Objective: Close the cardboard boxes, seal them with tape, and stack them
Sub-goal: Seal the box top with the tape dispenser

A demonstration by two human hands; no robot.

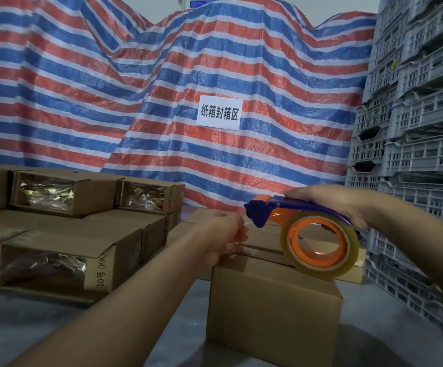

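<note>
Dim, even light; edges bowed and slightly blurred.

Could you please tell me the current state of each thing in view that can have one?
Near box: flaps closed, upright on the table.
Tape dispenser: held above that box, roll loaded.
Right hand: grips the dispenser handle.
Left hand: rests on the box top, fingers pinching at the tape end.
Boxes at left: lying on their sides, ends open, stacked.

A warehouse packing corner, by the look of it: a striped tarpaulin drapes the back, a paper sign is pinned to it, grey plastic crates tower at right, and cardboard boxes pile up left, possibly holding wrapped goods.
</note>
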